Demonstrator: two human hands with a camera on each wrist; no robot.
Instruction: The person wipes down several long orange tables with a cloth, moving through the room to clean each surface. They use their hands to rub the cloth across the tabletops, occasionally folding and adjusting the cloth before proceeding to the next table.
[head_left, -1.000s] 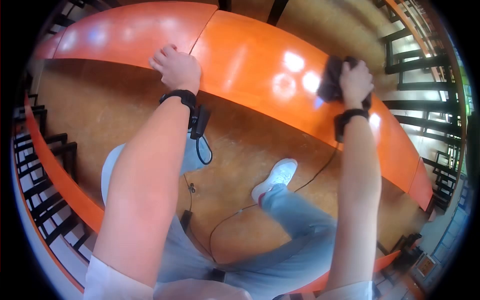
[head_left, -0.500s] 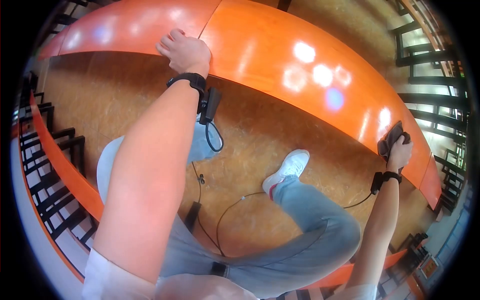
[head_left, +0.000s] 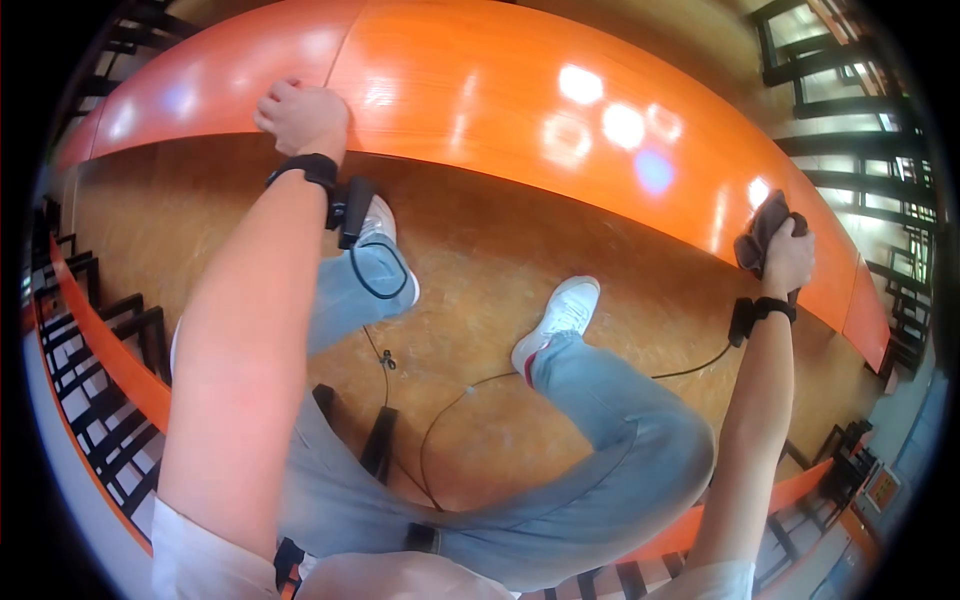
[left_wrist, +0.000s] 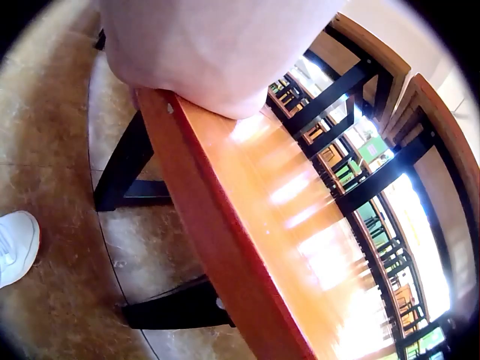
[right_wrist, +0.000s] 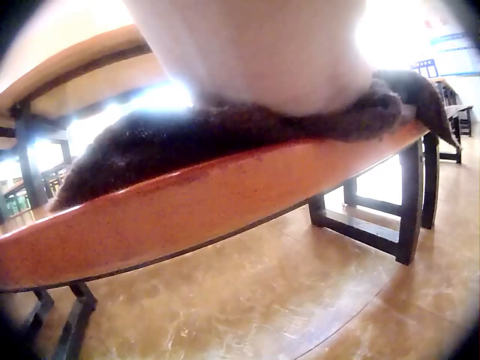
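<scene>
A dark brown cloth [head_left: 764,232] lies on the right part of the long orange table [head_left: 480,90], close to its near edge. My right hand [head_left: 790,262] grips the cloth and presses it down. In the right wrist view the cloth [right_wrist: 172,142] is bunched beneath the hand and a corner droops past the table's edge. My left hand [head_left: 303,118] rests on the tabletop near a seam, fingers loosely curled with nothing in them. In the left wrist view the heel of that hand [left_wrist: 217,60] leans on the table edge; its fingers are hidden.
A black cable [head_left: 690,372] runs from the right wrist down across the brown floor [head_left: 470,250]. Black table legs [left_wrist: 124,161] stand below the tabletop. Another orange tabletop [head_left: 105,325] lies behind on the left, and black frames [head_left: 850,145] line the far right.
My right hand has carried the cloth from farther across the table to the near edge at the right, then slightly back. The left hand stays on the table while the view shifts.
</scene>
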